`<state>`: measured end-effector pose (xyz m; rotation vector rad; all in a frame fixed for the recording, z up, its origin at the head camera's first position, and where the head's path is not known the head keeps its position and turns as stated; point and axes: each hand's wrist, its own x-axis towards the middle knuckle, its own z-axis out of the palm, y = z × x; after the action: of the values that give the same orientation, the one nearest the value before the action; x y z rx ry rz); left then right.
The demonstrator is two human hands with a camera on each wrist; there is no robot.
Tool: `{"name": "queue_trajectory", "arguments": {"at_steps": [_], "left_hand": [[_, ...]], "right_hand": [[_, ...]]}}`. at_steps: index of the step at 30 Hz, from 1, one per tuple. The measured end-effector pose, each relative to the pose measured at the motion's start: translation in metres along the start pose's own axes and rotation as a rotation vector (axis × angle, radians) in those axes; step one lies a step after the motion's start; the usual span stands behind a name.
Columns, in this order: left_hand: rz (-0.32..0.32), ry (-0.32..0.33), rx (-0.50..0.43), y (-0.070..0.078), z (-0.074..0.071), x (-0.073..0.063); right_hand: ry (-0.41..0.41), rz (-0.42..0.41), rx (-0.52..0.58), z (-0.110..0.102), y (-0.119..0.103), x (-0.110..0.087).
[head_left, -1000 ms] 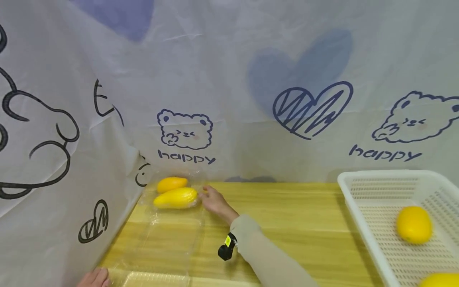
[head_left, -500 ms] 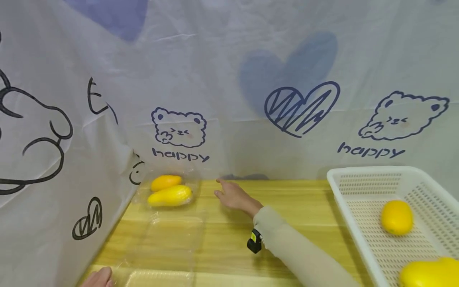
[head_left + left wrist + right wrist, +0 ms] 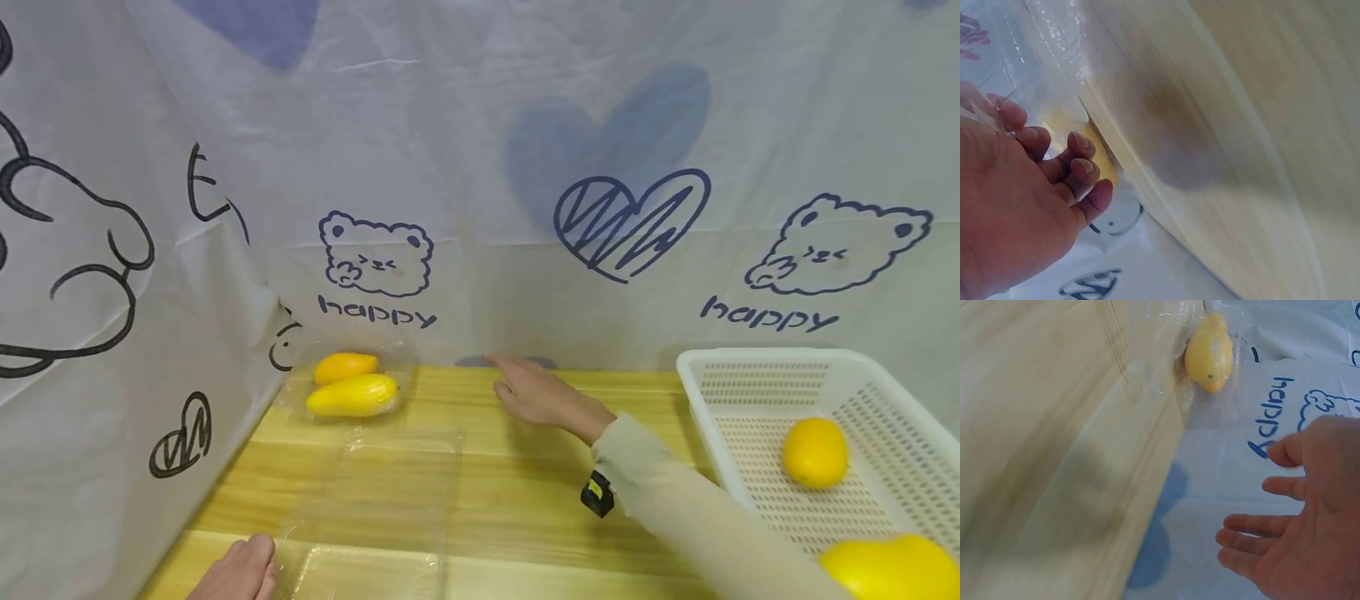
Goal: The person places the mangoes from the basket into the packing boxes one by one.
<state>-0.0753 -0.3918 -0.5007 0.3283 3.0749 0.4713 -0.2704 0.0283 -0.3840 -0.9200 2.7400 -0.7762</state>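
My left hand [image 3: 238, 570] pinches the edge of a clear plastic clamshell box [image 3: 365, 550] at the lower left; in the left wrist view the thumb and index finger are on the plastic film-like edge. This box lies open on the table with nothing inside. My right hand [image 3: 546, 393] hovers above the table near the back, fingers extended and holding nothing. To its left, a second clear plastic box [image 3: 397, 354] stands in the back corner with a yellow elongated fruit [image 3: 354, 396] and an orange-yellow mango-like fruit [image 3: 345, 367] in it.
A white perforated basket [image 3: 708, 417] stands on the right, holding a round orange-yellow fruit [image 3: 815, 452] and a large yellow fruit [image 3: 892, 567]. White printed cloth [image 3: 480, 183] bounds the wooden table [image 3: 517, 500] at the back and left.
My right hand has drawn away to the right from the box with the fruit. The left hand and the clear box it pinches have shifted right.
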Motion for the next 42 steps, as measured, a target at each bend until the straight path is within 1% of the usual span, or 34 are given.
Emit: {"name": "queue_trajectory", "arguments": {"at_steps": [3, 7, 8, 10, 11, 14, 15, 19, 22, 24, 26, 29, 33, 35, 39, 42], "left_hand": [[-0.001, -0.010, -0.031, 0.012, 0.003, 0.004], [-0.004, 0.054, -0.028, 0.035, 0.010, 0.010], [-0.003, 0.079, -0.023, 0.042, 0.012, 0.011], [0.023, 0.151, 0.017, 0.053, 0.017, 0.013], [0.031, 0.162, 0.025, 0.058, 0.018, 0.014], [0.044, 0.143, 0.036, 0.071, 0.020, 0.018], [0.041, 0.121, 0.034, 0.075, 0.020, 0.019], [-0.002, 0.026, 0.007, 0.093, 0.018, 0.024], [-0.017, -0.011, -0.006, 0.106, 0.019, 0.030], [-0.010, -0.030, -0.008, 0.113, 0.020, 0.035], [0.000, -0.036, -0.006, 0.120, 0.021, 0.041], [0.044, -0.014, 0.016, 0.127, 0.022, 0.051], [0.075, 0.017, 0.022, 0.139, 0.022, 0.064], [0.076, 0.018, 0.014, 0.146, 0.022, 0.071], [0.090, 0.022, 0.001, 0.160, 0.024, 0.087], [0.091, 0.029, -0.006, 0.167, 0.025, 0.099]], "right_hand": [[-0.009, -0.009, -0.038, -0.011, 0.003, -0.011], [-0.035, 0.005, -0.053, -0.029, 0.010, -0.027], [-0.039, 0.010, -0.056, -0.034, 0.013, -0.030], [-0.041, 0.023, -0.062, -0.041, 0.018, -0.038], [-0.036, 0.022, -0.071, -0.044, 0.022, -0.042], [-0.019, -0.002, -0.090, -0.051, 0.031, -0.052], [-0.013, -0.013, -0.094, -0.054, 0.034, -0.056], [0.012, -0.072, -0.112, -0.062, 0.041, -0.074], [0.012, -0.082, -0.140, -0.067, 0.046, -0.086], [0.012, -0.080, -0.161, -0.070, 0.049, -0.094], [0.015, -0.080, -0.176, -0.074, 0.052, -0.102], [0.025, -0.092, -0.185, -0.077, 0.056, -0.113], [0.038, -0.116, -0.191, -0.079, 0.063, -0.129], [0.050, -0.122, -0.190, -0.081, 0.067, -0.139], [0.082, -0.094, -0.193, -0.085, 0.078, -0.158], [0.102, -0.079, -0.205, -0.088, 0.086, -0.169]]}}
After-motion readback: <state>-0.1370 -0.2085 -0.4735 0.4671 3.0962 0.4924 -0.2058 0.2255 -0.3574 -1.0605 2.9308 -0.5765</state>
